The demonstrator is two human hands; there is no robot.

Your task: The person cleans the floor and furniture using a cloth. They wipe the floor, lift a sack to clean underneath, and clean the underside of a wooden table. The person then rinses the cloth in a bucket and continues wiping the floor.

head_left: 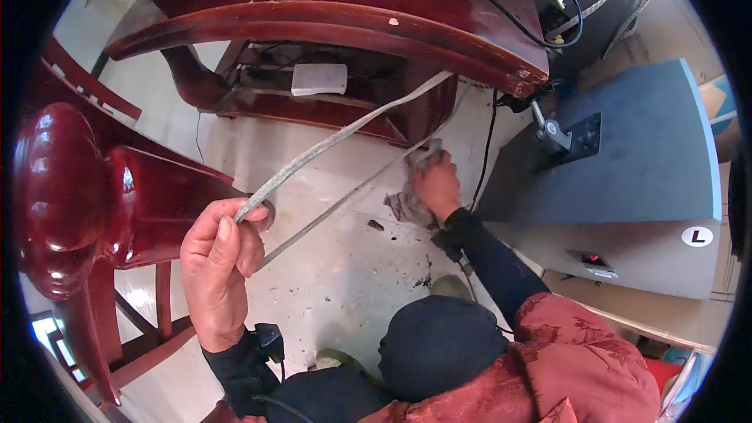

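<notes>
pale floor (337, 266) bears a grey rag (407, 205), dark dirt specks (376, 225) and red chair legs (163, 301).

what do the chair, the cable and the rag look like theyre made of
Chair: likely wood under glossy dark red lacquer, with bright highlights. Cable in the left hand: flat grey strip, probably plastic sheathing, dull and dusty. Rag under the right hand: soft grey cloth, crumpled.

Bright, even light; glare on the glossy chair (70, 188); edges bend, corners perhaps slightly soft.
</notes>
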